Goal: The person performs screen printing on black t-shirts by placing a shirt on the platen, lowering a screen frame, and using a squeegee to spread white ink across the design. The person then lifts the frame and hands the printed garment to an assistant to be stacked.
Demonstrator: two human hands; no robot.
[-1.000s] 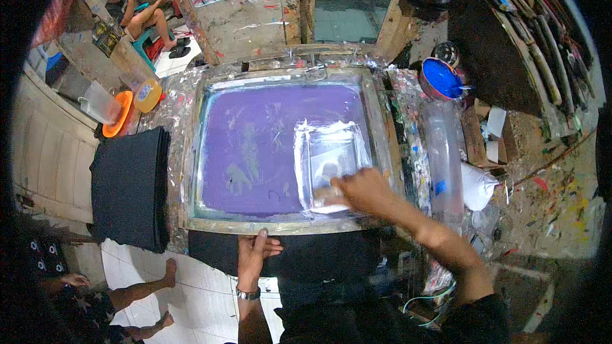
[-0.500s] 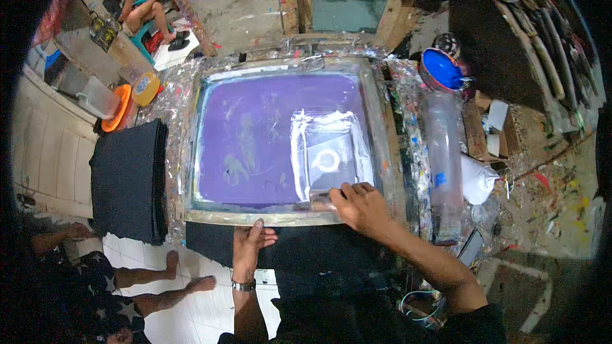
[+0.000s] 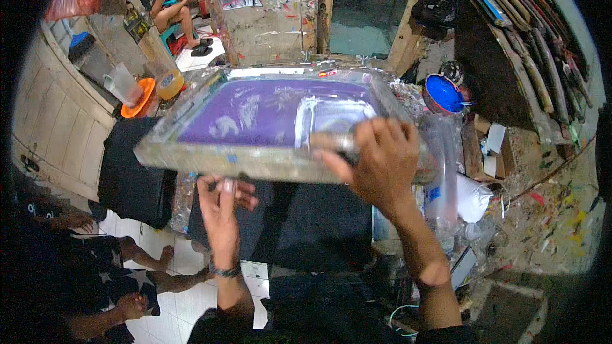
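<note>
A screen-printing frame [image 3: 255, 164] with a purple mesh [image 3: 220, 118] stands tilted, its near edge lifted off the black fabric [image 3: 287, 223] below. My right hand [image 3: 386, 162] is closed round a squeegee [image 3: 335, 141] by the near right corner, over the near rail. White ink [image 3: 306, 121] borders a rectangular patch on the right part of the mesh. Just under the lifted edge is my left hand [image 3: 226, 204], its fingers apart, thumb up and nothing in it. Whether its fingertips touch the frame is unclear.
A black fabric stack [image 3: 137, 172] lies left of the frame. Beyond it stand an orange lid [image 3: 139, 99] and a clear jug [image 3: 123, 84]. A bowl of blue ink [image 3: 443, 94] sits at the far right. Another person's hand [image 3: 132, 306] and legs are at lower left.
The frame's near edge has risen from the black fabric. My right hand has gone up with the squeegee, and my left hand has moved left and up. The view has shifted slightly.
</note>
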